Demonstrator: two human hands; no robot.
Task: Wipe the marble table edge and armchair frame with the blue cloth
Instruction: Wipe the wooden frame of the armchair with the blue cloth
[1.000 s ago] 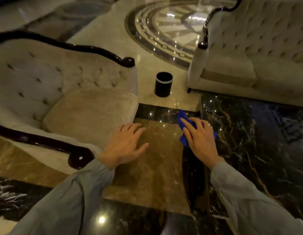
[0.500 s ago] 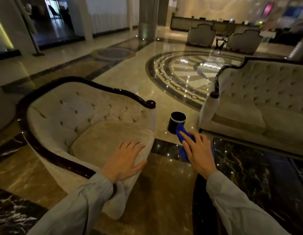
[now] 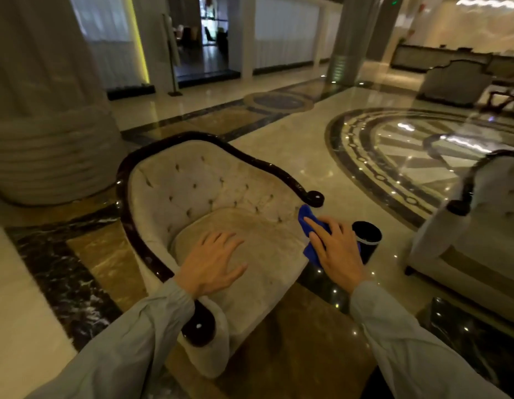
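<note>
Head view: your right hand (image 3: 335, 249) presses the cloth (image 3: 307, 226) under its fingers, just below the frame (image 3: 267, 165) scroll; your left hand (image 3: 212, 263) hovers spread, empty, over the seat (image 3: 250, 254).

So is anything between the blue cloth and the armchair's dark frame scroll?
Nothing visible. The right hand holds the blue cloth just below the scroll end of the armchair frame, with only pale upholstery between; the black bin stands off right.
</note>
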